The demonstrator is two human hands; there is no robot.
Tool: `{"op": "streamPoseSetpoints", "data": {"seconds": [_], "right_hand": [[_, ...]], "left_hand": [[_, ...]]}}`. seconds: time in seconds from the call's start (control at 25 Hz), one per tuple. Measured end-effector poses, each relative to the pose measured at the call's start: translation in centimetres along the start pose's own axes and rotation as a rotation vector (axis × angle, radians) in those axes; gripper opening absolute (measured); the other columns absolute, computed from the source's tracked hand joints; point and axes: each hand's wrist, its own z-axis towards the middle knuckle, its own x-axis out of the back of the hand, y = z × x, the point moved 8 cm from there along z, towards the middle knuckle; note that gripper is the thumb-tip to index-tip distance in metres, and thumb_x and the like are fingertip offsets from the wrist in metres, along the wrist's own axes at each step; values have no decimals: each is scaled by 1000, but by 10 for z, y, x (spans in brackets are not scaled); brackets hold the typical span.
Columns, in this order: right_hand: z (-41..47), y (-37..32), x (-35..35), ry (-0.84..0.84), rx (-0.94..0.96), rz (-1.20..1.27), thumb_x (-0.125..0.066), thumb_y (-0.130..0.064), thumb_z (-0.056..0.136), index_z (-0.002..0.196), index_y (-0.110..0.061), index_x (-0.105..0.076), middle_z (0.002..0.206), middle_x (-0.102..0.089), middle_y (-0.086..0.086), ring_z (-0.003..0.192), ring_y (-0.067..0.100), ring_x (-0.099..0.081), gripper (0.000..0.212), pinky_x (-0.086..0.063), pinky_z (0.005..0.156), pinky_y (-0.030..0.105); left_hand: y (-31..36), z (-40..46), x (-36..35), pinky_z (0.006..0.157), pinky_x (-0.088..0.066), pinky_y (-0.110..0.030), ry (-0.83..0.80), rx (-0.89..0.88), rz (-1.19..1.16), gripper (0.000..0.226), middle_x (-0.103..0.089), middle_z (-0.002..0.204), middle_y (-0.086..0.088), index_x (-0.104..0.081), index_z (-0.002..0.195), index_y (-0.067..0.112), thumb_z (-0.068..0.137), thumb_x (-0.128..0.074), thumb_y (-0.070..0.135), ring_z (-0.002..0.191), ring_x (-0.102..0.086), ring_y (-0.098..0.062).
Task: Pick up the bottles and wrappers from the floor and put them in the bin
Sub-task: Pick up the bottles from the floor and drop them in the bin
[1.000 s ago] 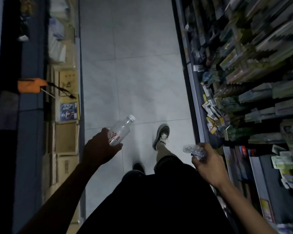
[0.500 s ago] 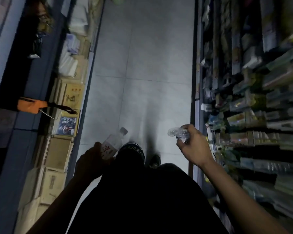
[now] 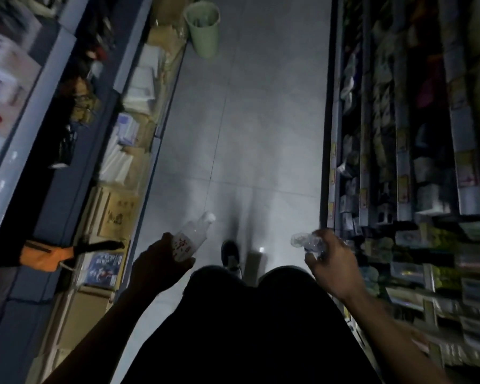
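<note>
My left hand [image 3: 157, 266] grips a clear plastic bottle [image 3: 192, 235] with a white cap and a red-printed label, its cap pointing up the aisle. A crumpled clear plastic bottle [image 3: 306, 241] is held in my right hand [image 3: 331, 260], at about the same height on the right. A pale green bin [image 3: 204, 27] stands on the floor at the far end of the aisle, against the left shelf, with something inside it. Both hands are well short of the bin.
A grey tiled floor [image 3: 250, 134] runs between a left shelf [image 3: 128, 128] of boxes and paper stacks and a right shelf [image 3: 399, 134] packed with goods. An orange pouch [image 3: 43, 256] hangs at the left. My shoe [image 3: 230, 254] and dark legs fill the bottom.
The view has tilted up and moved along the aisle, bringing the green bin into sight at the top. Both hands keep their bottles and stay in front of me.
</note>
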Motion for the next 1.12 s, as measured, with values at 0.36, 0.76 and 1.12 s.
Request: {"op": "streamPoseSetpoints", "data": {"seconds": [0.36,0.76,1.12], "right_hand": [[142,8,47,-7,-143,69,-73,-21,83,122,-26,-54,98,-73,8,75,25,-66,43,-45,69,32],[433,-42,147,26,30,47,-76,-24,78,115,-28,-55,90,-69,-4,70,15,-64,42,-40,61,22],[662,-142,216,92,175,-15,-77,-22,78,116,-28,-55,94,-64,-7,75,12,-57,45,-43,73,26]], "left_hand": [[197,200,115,64,-38,-27,107,-225,84,67,-69,109,-4,-52,123,15,79,-77,59,76,-51,-14],[282,341,160,60,-40,-29,-6,0,50,67,-63,95,3,-48,112,19,74,-77,67,86,-67,-26],[300,473,218,65,-44,-31,7,157,-84,63,-62,87,7,-49,108,20,73,-81,61,77,-62,-20]]}}
